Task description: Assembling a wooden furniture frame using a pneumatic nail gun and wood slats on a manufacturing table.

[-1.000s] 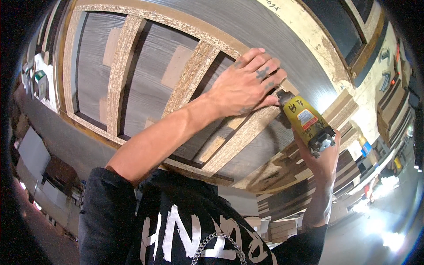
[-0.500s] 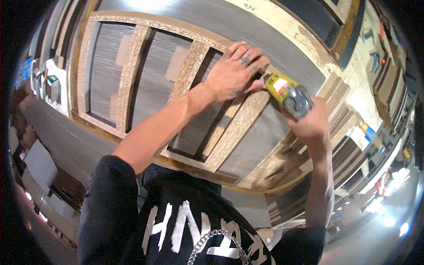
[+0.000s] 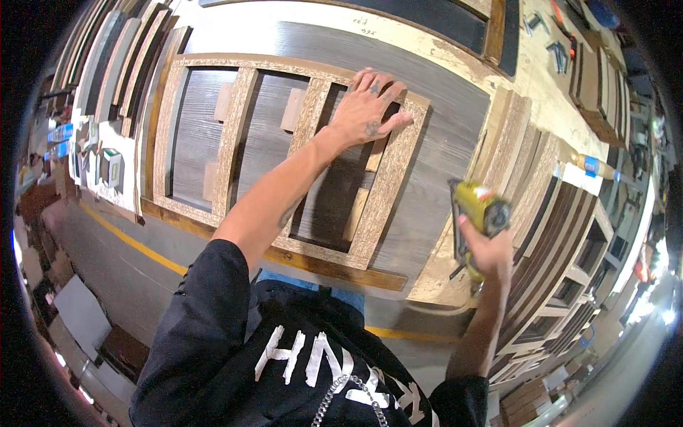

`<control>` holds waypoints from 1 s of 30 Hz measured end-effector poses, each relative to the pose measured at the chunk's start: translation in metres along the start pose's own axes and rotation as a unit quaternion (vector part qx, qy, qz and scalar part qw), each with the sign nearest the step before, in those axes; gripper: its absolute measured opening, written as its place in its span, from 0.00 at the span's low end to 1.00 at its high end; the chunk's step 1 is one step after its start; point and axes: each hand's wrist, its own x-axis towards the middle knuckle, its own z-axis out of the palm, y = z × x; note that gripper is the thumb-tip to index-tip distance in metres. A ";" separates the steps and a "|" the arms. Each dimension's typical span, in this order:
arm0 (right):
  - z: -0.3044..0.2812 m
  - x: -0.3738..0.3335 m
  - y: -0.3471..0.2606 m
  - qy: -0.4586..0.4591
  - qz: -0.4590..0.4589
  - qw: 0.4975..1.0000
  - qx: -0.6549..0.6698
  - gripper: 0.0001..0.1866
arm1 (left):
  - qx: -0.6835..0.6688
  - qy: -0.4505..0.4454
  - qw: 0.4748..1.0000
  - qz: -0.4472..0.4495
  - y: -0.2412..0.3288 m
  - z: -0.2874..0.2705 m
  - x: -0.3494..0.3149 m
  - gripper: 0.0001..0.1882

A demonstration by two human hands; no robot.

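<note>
Chipboard frame (image 3: 299, 153) is pressed flat by the open left hand (image 3: 370, 107); fingers could be hit if the yellow nail gun (image 3: 480, 213), gripped in the right hand (image 3: 484, 249), is fired close.

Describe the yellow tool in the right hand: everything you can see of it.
The yellow tool looks like a nail gun or stapler: a chunky yellow body with a dark round end cap and a dark lower part, seemingly metal and plastic. The right hand grips it from below, holding it in the air off the right edge of the grey panel, away from the chipboard frame. Only the hand touches it. Its nose is hard to make out.
</note>
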 end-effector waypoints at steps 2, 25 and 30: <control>0.021 -0.022 0.040 0.028 -0.028 0.998 0.040 0.27 | 0.001 -0.005 1.000 0.018 0.002 0.000 -0.005 0.38; 0.157 -0.072 0.131 0.291 -0.103 0.925 -0.219 0.39 | -0.069 -0.144 0.966 0.205 0.084 0.000 -0.186 0.24; 0.214 -0.123 0.133 0.242 -0.163 0.955 0.053 0.18 | -0.050 -0.158 0.965 0.203 0.079 -0.003 -0.188 0.24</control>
